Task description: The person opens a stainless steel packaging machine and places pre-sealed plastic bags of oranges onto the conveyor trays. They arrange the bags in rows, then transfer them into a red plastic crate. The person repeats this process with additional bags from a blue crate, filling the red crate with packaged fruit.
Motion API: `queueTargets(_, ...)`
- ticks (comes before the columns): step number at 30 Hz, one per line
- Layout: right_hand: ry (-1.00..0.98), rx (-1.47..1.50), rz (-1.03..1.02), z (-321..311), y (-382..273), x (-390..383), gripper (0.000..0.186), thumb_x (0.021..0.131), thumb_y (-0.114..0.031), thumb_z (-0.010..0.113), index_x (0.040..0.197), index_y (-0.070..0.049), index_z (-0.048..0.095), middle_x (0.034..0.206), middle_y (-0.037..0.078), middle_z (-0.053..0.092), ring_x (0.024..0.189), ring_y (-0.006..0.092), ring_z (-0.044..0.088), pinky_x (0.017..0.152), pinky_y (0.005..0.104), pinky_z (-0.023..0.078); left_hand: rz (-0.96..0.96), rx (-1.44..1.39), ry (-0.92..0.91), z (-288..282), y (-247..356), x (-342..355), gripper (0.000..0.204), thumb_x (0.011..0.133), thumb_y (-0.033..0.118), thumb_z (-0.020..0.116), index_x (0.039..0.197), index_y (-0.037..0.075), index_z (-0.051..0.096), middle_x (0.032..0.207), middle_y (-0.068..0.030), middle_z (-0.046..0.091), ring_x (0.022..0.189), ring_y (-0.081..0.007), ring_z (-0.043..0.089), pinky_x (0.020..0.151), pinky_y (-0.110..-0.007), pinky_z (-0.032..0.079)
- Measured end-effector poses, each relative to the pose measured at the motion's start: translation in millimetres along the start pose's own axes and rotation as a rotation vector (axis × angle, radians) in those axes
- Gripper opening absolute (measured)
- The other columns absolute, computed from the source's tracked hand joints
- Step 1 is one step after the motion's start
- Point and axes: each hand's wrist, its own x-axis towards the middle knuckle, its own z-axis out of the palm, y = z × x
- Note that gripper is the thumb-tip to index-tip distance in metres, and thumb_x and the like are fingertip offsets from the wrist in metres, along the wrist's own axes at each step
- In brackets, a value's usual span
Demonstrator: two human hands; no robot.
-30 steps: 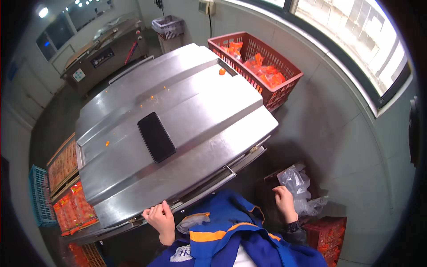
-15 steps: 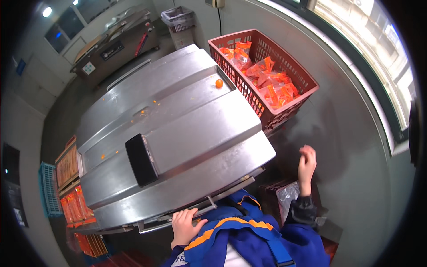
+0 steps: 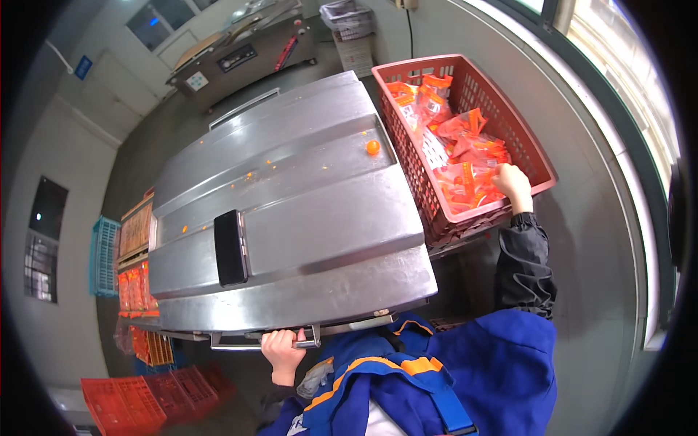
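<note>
My left hand (image 3: pixel 283 354) is wrapped round the metal handle bar (image 3: pixel 236 346) on the near side of a large steel machine lid (image 3: pixel 327 211). At the near right end of a red plastic crate (image 3: pixel 538 156), my right hand (image 3: pixel 513 182) reaches over the rim with curled fingers. It is beside the orange-and-clear plastic packets (image 3: pixel 456 182) inside; what its fingertips hold, if anything, is hidden. A black phone (image 3: pixel 230 247) lies on the lid. A small round orange ball-like thing (image 3: pixel 373 147) rests in the lid's recess near the crate, with small orange bits scattered about.
At the left stand a blue-green crate (image 3: pixel 106 256) and orange packets (image 3: pixel 133 288). Red crates (image 3: pixel 156 401) are at the lower left. Another steel machine (image 3: pixel 240 62) and a lined bin (image 3: pixel 349 22) stand at the back. A wall with a window runs along the right.
My right hand has moved up and forward from beside my body to the packets in the red crate. My left hand now grips the handle bar more fully. The view has shifted.
</note>
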Motion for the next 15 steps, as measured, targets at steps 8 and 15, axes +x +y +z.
queueTargets(8, 0.209, 0.132, -0.087, -10, -7, -14, 0.026, 0.078, -0.023, 0.056, 0.095, -0.007, 0.066, 0.088, 0.018, 0.066, 0.085, 0.0328, 0.064, 0.077, 0.0431, 0.051, 0.003, 0.061, 0.107, 9, 0, -4, 0.032, 0.067, 0.013, 0.066, 0.052, 0.011, 0.038, 0.05, -0.0047, 0.043, 0.049, -0.0247, 0.046, 0.054, -0.037, 0.033)
queueTargets(15, 0.264, 0.11, -0.098, 0, -3, -9, 0.023, 0.076, -0.023, 0.059, 0.09, -0.005, 0.066, 0.083, 0.017, 0.066, 0.082, 0.0334, 0.064, 0.073, 0.0429, 0.051, -0.001, 0.084, 0.152, 10, -1, -6, 0.029, 0.067, 0.014, 0.064, 0.052, 0.011, 0.039, 0.05, -0.0037, 0.043, 0.048, -0.0238, 0.046, 0.053, -0.036, 0.033)
